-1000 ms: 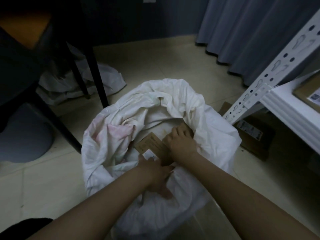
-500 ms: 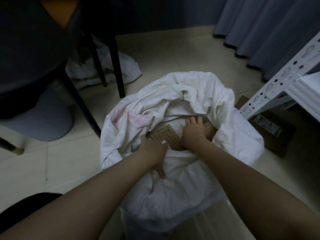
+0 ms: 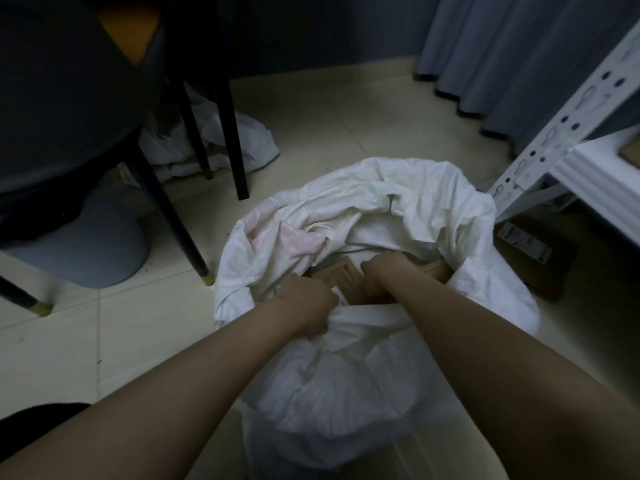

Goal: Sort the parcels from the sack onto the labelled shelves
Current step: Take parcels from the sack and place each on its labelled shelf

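Observation:
A white sack (image 3: 374,368) stands open on the tiled floor in the middle of the head view. Inside its mouth lies a brown cardboard parcel (image 3: 341,277) with a white label. My left hand (image 3: 308,306) grips the sack's near rim, fingers curled round the fabric beside the parcel. My right hand (image 3: 388,271) reaches down into the sack and its fingers curl over the parcel's far right side; the fingertips are hidden inside. The white metal shelf (image 3: 588,168) stands at the right.
A brown box with a barcode label (image 3: 530,254) lies on the floor under the shelf. Black chair legs (image 3: 228,133) and a second crumpled white sack (image 3: 207,147) are at the upper left. Grey curtains (image 3: 502,57) hang at the back right.
My right hand has pushed deeper into the sack, fingers now curled down over the parcel. My left hand has bunched the sack's rim. The view has shifted so the sack sits further right.

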